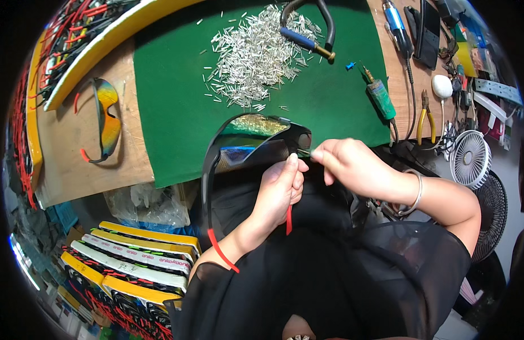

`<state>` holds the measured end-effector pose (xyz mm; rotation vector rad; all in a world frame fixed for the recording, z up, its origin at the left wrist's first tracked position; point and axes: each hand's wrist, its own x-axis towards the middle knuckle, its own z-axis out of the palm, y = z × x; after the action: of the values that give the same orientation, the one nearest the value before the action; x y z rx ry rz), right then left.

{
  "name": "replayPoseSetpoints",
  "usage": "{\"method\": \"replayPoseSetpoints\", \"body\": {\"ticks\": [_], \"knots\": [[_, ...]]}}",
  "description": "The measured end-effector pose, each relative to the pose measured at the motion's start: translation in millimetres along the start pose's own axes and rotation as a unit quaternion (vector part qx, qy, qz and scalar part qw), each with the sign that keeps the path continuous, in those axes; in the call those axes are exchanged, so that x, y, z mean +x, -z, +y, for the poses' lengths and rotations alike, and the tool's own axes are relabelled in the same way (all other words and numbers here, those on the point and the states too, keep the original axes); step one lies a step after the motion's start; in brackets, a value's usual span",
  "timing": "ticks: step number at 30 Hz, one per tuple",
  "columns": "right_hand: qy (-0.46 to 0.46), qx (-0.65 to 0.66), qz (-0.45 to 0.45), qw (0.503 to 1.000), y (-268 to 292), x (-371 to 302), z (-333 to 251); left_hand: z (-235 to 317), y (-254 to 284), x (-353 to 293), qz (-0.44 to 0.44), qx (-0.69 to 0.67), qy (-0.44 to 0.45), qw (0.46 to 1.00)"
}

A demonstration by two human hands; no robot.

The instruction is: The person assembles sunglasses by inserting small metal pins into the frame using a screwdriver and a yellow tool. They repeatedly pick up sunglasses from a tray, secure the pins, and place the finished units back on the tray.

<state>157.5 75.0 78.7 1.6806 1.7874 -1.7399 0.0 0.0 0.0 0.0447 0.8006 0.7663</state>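
My left hand (280, 182) is closed around one side of a pair of sunglasses (256, 148), near the hinge. They have a black frame, dark shiny lenses and red temple tips; one arm reaches down past my left wrist. My right hand (352, 165), with a silver bangle on its wrist, is pinched beside that same hinge. A thin metallic sliver shows between its fingertips and the frame, too small to name surely. Beyond the sunglasses, a heap of small silver metal pins (253, 59) lies on the green mat (171, 102).
Another pair of orange-lensed sunglasses (107, 122) lies to the left. Yellow-edged boxes of sunglasses (143, 289) stand lower left. A dark clamp-like tool with a blue handle (299, 38), a green-handled tool (380, 96), yellow pliers (425, 120) and a white fan (470, 158) are right.
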Motion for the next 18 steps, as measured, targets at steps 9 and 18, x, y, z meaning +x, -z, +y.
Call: {"method": "replayPoseSetpoints", "body": {"ticks": [9,18], "knots": [[0.236,0.009,0.122,0.964,27,-15,5,27,-30,-25,0.028,0.073,-0.048,0.996],[0.365,0.019,0.218,0.905,-3,33,-28,28,-27,-23,-0.015,0.055,0.003,0.998]]}}
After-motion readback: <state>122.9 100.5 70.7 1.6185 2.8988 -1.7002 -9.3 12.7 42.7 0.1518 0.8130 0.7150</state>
